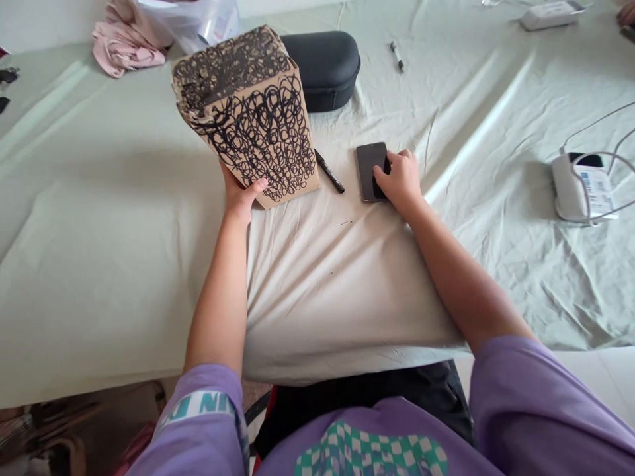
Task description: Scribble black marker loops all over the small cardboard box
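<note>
My left hand (244, 195) grips the lower end of a brown cardboard box (268, 132), thumb on its front face and the other fingers hidden behind. Dense black looping scribbles cover the box's front and top, and it leans to the left. A dark smartphone (368, 168) lies flat on the cloth, screen up. My right hand (403, 177) is closed at the phone's right edge, with the thumb over the screen and the fingers curled. Between the box and the phone lies a black marker (329, 172).
A black hard case (322, 69) sits behind the box. Farther back are a small pen (397, 57), a pink cloth (126, 43) and a clear plastic bag (191, 20). At right stands a white box with cables (588, 188); a white device (551, 14) lies beyond. Wrinkled pale-green cloth (99, 264) covers the table.
</note>
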`<state>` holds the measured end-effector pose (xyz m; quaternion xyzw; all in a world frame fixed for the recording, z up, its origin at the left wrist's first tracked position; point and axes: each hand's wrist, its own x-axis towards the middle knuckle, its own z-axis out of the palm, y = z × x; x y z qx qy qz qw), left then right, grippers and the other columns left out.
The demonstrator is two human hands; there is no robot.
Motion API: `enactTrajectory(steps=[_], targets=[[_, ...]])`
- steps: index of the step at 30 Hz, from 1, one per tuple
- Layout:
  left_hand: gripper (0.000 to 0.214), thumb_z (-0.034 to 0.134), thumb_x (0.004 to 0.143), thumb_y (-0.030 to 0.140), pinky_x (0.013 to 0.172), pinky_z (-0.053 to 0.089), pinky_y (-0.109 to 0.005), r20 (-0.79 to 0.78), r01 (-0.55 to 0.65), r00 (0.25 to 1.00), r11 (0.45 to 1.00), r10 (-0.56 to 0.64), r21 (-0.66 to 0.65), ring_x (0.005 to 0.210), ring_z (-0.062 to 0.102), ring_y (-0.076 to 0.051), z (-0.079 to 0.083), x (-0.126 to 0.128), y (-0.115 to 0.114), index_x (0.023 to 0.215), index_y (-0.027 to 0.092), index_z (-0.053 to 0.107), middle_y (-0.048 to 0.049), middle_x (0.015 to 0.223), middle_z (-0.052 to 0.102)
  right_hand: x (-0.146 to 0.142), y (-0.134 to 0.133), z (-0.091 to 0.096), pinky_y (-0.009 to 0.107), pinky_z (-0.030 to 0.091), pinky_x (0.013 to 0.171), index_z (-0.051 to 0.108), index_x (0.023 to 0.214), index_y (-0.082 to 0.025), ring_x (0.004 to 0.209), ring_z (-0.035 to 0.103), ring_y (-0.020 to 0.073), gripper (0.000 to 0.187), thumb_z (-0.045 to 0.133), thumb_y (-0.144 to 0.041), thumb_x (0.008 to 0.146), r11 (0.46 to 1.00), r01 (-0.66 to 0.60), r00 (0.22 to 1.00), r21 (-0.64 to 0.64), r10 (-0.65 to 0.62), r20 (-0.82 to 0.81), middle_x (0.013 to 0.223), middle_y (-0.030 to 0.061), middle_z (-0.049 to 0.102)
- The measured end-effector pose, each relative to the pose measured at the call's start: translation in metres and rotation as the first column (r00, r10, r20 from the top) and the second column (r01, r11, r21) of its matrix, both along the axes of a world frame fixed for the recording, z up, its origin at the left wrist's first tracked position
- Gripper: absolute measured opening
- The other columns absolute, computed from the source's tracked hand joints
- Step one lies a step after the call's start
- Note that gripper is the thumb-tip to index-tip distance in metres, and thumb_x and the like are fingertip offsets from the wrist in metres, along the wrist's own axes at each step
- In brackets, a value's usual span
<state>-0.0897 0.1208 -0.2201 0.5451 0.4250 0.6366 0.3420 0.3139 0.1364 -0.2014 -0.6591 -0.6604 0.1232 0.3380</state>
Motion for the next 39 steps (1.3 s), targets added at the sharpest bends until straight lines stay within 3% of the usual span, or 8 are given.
enactTrajectory(steps=[4,7,13,17,19,25,31,39], targets=[[0.127,0.094,0.053,0.084,0.13,0.031,-0.056,-0.079,0.04,0.996,0.999,-0.041,-0.019,0.165,0.035,-0.035,0.009,0.003,-0.007,0.153,0.022,0.046,-0.0074,0.158,0.055,0.004,-0.003,-0.007,0.061,0.05,0.113,0.074,0.113,-0.019,0.119,0.059,0.0352,0.028,0.066,-0.038,0.095,1.0,-0.01,1.0,0.025,0.009,0.022,0.118,0.0148,0.061],[0.129,0.089,0.059,0.087,0.127,0.027,-0.057,-0.119,0.048,0.991,0.997,-0.054,-0.052,0.169,0.023,-0.037,0.016,0.007,-0.014,0.153,0.012,0.041,-0.0085,0.157,0.053,0.004,-0.007,-0.008,0.064,0.047,0.115,0.072,0.131,-0.017,0.127,0.057,0.0382,0.042,0.064,-0.041,0.098,0.997,-0.023,0.998,0.073,0.019,0.056,0.13,0.0182,0.059],[0.129,0.1,0.042,0.079,0.134,0.034,-0.056,-0.063,0.009,0.998,1.0,-0.011,-0.027,0.159,0.045,-0.036,0.01,0.008,-0.009,0.151,0.038,0.045,-0.0065,0.166,0.052,-0.012,-0.036,0.006,0.073,0.041,0.112,0.071,0.139,-0.024,0.132,0.052,0.0458,0.045,0.058,-0.047,0.102,0.952,-0.252,0.953,0.175,0.212,0.215,0.136,0.0198,0.061],[0.134,0.098,0.041,0.082,0.136,0.034,-0.056,-0.096,-0.008,0.995,1.0,0.01,0.02,0.158,0.048,-0.037,0.002,0.005,-0.004,0.156,0.04,0.041,-0.0085,0.165,0.052,-0.031,-0.064,0.017,0.073,0.031,0.116,0.069,0.144,-0.026,0.137,0.049,0.0469,0.051,0.061,-0.05,0.1,0.855,-0.514,0.821,0.075,0.465,0.331,0.146,0.0179,0.062],[0.135,0.098,0.043,0.082,0.136,0.034,-0.057,-0.099,-0.003,0.995,0.999,0.007,0.035,0.158,0.049,-0.037,0.001,0.004,-0.003,0.157,0.039,0.041,-0.0093,0.165,0.052,-0.038,-0.073,0.019,0.072,0.027,0.118,0.066,0.15,-0.025,0.141,0.045,0.0477,0.059,0.063,-0.053,0.098,0.813,-0.581,0.763,0.023,0.535,0.362,0.153,0.0181,0.059],[0.13,0.102,0.047,0.073,0.136,0.035,-0.057,-0.058,0.031,0.998,0.999,-0.028,0.035,0.158,0.05,-0.036,0.0,0.004,-0.004,0.158,0.04,0.041,-0.0088,0.165,0.052,-0.041,-0.074,0.017,0.065,0.029,0.118,0.064,0.153,-0.02,0.14,0.047,0.0449,0.063,0.061,-0.053,0.1,0.775,-0.631,0.714,-0.035,0.598,0.365,0.156,0.0206,0.059],[0.136,0.104,0.046,0.07,0.135,0.038,-0.056,-0.006,0.039,0.999,0.999,-0.039,0.02,0.158,0.05,-0.036,0.003,0.007,-0.007,0.161,0.036,0.04,-0.0099,0.168,0.05,-0.036,-0.071,0.016,0.064,0.027,0.117,0.063,0.156,-0.021,0.138,0.048,0.0448,0.076,0.057,-0.072,0.1,0.732,-0.678,0.656,-0.066,0.643,0.395,0.158,0.0205,0.057],[0.144,0.105,0.041,0.072,0.132,0.038,-0.055,0.035,0.0,0.999,1.0,0.001,-0.029,0.162,0.043,-0.038,0.01,0.015,-0.009,0.163,0.03,0.041,-0.0128,0.173,0.044,-0.037,-0.071,0.023,0.063,0.027,0.119,0.066,0.154,-0.021,0.139,0.049,0.0447,0.069,0.06,-0.061,0.099,0.743,-0.662,0.674,-0.101,0.649,0.354,0.158,0.0191,0.06]])
